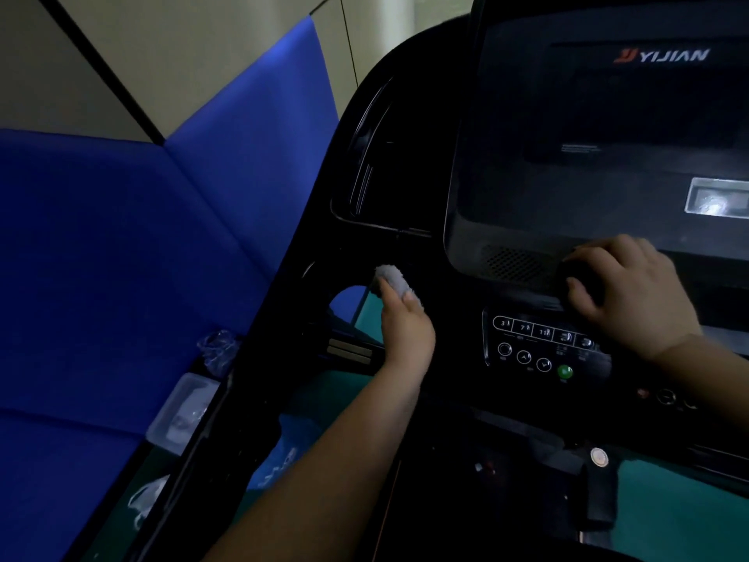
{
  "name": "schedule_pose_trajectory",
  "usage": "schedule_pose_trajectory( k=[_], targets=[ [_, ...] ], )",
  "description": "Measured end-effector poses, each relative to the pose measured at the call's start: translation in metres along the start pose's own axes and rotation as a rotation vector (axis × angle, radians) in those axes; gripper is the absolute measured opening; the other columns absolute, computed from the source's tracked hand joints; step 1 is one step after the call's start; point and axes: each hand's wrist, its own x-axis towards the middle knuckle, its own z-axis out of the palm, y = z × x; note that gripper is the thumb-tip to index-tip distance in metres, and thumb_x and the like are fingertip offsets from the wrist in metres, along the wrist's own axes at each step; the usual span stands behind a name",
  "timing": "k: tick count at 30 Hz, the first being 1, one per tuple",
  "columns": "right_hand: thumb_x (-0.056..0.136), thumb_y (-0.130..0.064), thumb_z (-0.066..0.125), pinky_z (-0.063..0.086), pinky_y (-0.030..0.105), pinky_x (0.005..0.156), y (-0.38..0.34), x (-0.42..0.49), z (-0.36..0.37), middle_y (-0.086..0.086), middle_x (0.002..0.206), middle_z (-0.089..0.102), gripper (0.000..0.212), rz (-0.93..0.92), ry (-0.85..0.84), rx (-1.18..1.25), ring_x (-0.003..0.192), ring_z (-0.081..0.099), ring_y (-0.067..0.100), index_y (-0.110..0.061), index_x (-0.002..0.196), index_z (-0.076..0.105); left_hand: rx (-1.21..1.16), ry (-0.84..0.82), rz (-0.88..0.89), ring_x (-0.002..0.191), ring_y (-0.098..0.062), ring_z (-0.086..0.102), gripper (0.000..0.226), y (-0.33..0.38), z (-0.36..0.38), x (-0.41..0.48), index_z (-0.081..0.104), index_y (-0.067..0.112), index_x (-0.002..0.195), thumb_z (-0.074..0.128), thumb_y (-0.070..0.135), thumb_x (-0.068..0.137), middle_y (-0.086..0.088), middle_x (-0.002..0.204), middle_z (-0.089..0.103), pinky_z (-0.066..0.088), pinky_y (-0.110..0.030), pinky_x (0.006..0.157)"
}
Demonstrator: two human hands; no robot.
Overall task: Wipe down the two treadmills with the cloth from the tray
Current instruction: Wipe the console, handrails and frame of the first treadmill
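A black treadmill console (527, 164) fills the right half of the head view, with a dark screen and a button panel (539, 346) below it. My left hand (405, 326) grips a small white-grey cloth (395, 279) and presses it on the console's left side, beside a recessed holder. My right hand (628, 290) rests on the console's lower edge under the screen, its fingers curled over a dark rounded part. Only one treadmill is in view.
Blue padded wall panels (121, 257) stand close on the left. A clear plastic tray (182, 411) and crumpled plastic wrap (219, 350) lie down at the left, beside the treadmill frame. Green floor (668, 521) shows below the console.
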Motion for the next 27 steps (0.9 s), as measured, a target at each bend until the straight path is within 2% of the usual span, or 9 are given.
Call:
schedule_pose_trajectory(
  k=[5, 7, 9, 10, 12, 17, 20, 23, 27],
  targets=[
    [0.084, -0.039, 0.044, 0.043, 0.045, 0.077, -0.002, 0.000, -0.002, 0.019, 0.100, 0.054, 0.045, 0.000, -0.008, -0.003, 0.091, 0.048, 0.038, -0.006, 0.107, 0.065, 0.084, -0.021, 0.115, 0.118, -0.012, 0.045, 0.049, -0.004, -0.001, -0.041, 0.024, 0.033, 0.148, 0.033, 0.019, 0.102, -0.002, 0.141, 0.032, 0.030, -0.018, 0.098],
    [0.084, -0.039, 0.043, 0.043, 0.046, 0.076, -0.003, 0.001, -0.002, 0.020, 0.099, 0.053, 0.046, -0.003, -0.011, 0.001, 0.090, 0.048, 0.039, -0.006, 0.107, 0.064, -0.082, -0.144, 0.100, 0.119, -0.005, 0.048, 0.041, -0.012, -0.015, -0.062, 0.040, 0.037, 0.141, 0.038, 0.026, 0.101, 0.008, 0.140, 0.043, 0.035, -0.029, 0.108],
    [0.084, -0.039, 0.043, 0.043, 0.045, 0.076, -0.003, 0.000, -0.002, 0.021, 0.098, 0.053, 0.046, -0.003, -0.005, 0.000, 0.089, 0.048, 0.039, -0.005, 0.107, 0.063, -0.310, -0.212, -0.017, 0.121, -0.010, 0.054, 0.034, -0.017, -0.037, -0.086, 0.050, 0.041, 0.131, 0.045, 0.044, 0.098, 0.008, 0.133, 0.056, 0.042, -0.041, 0.106],
    [0.084, -0.039, 0.042, 0.043, 0.045, 0.076, -0.003, 0.000, -0.002, 0.022, 0.099, 0.053, 0.046, 0.001, -0.004, -0.001, 0.089, 0.048, 0.039, -0.005, 0.108, 0.063, -0.378, -0.200, -0.084, 0.120, -0.012, 0.056, 0.034, -0.020, -0.046, -0.097, 0.051, 0.043, 0.128, 0.046, 0.050, 0.095, 0.008, 0.129, 0.059, 0.046, -0.040, 0.102],
    [0.084, -0.039, 0.042, 0.043, 0.045, 0.076, -0.003, 0.000, -0.002, 0.021, 0.100, 0.053, 0.046, 0.006, -0.008, -0.001, 0.090, 0.047, 0.039, -0.005, 0.108, 0.064, -0.460, -0.052, -0.172, 0.115, -0.014, 0.060, 0.037, -0.031, -0.060, -0.112, 0.049, 0.043, 0.128, 0.042, 0.056, 0.094, 0.012, 0.123, 0.061, 0.049, -0.034, 0.094],
    [0.084, -0.036, 0.044, 0.042, 0.046, 0.074, -0.001, 0.000, -0.001, 0.020, 0.102, 0.053, 0.043, -0.011, -0.024, -0.007, 0.093, 0.047, 0.040, -0.006, 0.108, 0.064, -0.624, 0.364, -0.312, 0.113, -0.020, 0.058, 0.048, -0.069, -0.065, -0.083, 0.037, 0.027, 0.140, 0.036, 0.049, 0.097, -0.001, 0.132, 0.056, 0.044, -0.039, 0.103],
    [0.084, -0.034, 0.046, 0.042, 0.046, 0.075, 0.000, 0.000, 0.000, 0.021, 0.102, 0.053, 0.041, -0.015, -0.014, -0.013, 0.094, 0.047, 0.040, -0.006, 0.108, 0.064, -0.592, 0.433, -0.242, 0.128, -0.021, 0.046, 0.050, -0.062, -0.053, -0.051, 0.028, 0.030, 0.146, 0.033, 0.045, 0.099, -0.004, 0.150, 0.038, 0.034, -0.042, 0.111],
    [0.085, -0.034, 0.045, 0.042, 0.046, 0.077, 0.001, 0.000, 0.000, 0.021, 0.102, 0.052, 0.040, -0.035, -0.023, -0.012, 0.094, 0.046, 0.039, -0.006, 0.109, 0.063, -0.580, 0.513, -0.194, 0.136, -0.023, 0.035, 0.047, -0.050, -0.036, -0.028, 0.018, 0.025, 0.151, 0.024, 0.029, 0.104, -0.005, 0.155, 0.023, 0.031, -0.028, 0.104],
    [0.086, -0.036, 0.043, 0.041, 0.047, 0.080, 0.002, -0.002, 0.000, 0.021, 0.105, 0.051, 0.041, -0.034, -0.036, 0.000, 0.098, 0.046, 0.040, -0.006, 0.110, 0.060, -0.595, 0.615, -0.147, 0.138, -0.023, 0.033, 0.049, -0.059, -0.012, -0.021, 0.015, 0.025, 0.152, 0.025, 0.026, 0.104, -0.004, 0.156, 0.022, 0.031, -0.025, 0.106]
  ],
)
